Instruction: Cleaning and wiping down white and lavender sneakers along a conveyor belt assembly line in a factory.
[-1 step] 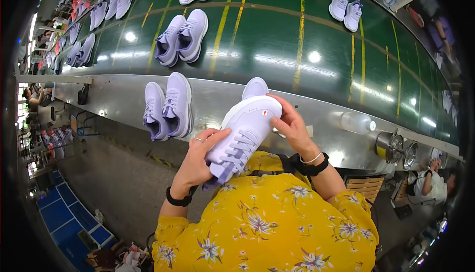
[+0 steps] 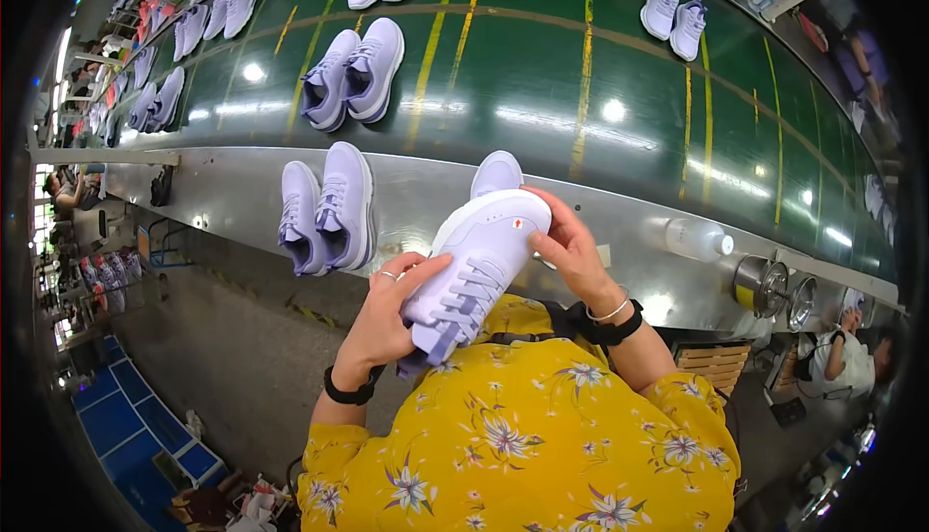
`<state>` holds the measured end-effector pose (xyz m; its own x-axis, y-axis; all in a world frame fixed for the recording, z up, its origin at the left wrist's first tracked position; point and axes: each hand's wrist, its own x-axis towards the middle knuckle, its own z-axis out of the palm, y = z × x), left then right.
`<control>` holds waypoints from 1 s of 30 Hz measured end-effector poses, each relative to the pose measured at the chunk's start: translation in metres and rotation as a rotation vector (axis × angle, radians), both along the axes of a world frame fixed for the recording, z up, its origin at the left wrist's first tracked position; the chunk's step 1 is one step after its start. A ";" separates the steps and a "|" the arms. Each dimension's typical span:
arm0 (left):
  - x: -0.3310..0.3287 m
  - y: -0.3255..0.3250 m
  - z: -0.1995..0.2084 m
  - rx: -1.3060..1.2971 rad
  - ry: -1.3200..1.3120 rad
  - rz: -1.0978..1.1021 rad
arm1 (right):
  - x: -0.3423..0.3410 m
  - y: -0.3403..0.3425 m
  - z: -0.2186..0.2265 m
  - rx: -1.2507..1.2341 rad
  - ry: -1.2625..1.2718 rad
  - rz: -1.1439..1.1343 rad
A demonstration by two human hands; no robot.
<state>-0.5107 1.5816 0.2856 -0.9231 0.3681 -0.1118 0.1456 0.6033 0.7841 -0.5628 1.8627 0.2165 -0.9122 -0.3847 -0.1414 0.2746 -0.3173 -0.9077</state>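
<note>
Almost nothing has changed from the earlier frame: the shoe (image 2: 479, 266) sits in the same tilt, shifted only a hair left, and both hands keep their places, so the handling looks paused mid-inspection rather than moving on. The left hand (image 2: 387, 314) is clasped around the laced end, thumb across the purple laces, fingers wrapped under the sole. The right hand (image 2: 571, 246) grips the toe end, fingertips pressed on the white upper beside a small red mark. The shoe is held in the air in front of the yellow floral shirt (image 2: 523, 435), just short of the metal ledge (image 2: 426, 198). On that ledge a pair (image 2: 324, 208) of 2 matching shoes stands to the left, and another toe (image 2: 496, 172) peeks up behind the held one. The green belt (image 2: 542, 77) beyond carries more pairs; a plastic bottle (image 2: 697, 239) lies to the right.
</note>
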 end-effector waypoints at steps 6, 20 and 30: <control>0.001 0.016 0.001 0.151 -0.093 -0.046 | 0.009 0.014 0.002 -0.031 0.017 0.007; -0.028 0.042 -0.036 0.621 -0.590 0.113 | 0.004 0.033 0.001 -0.125 0.037 0.055; -0.008 0.065 -0.041 0.367 -0.475 0.196 | 0.012 0.042 0.019 0.840 0.966 -0.359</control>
<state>-0.5185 1.6465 0.2446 -0.8579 0.2895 -0.4245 -0.3551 0.2629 0.8971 -0.5512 1.9050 0.2350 -0.8115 -0.2179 0.5422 -0.5679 0.5130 -0.6437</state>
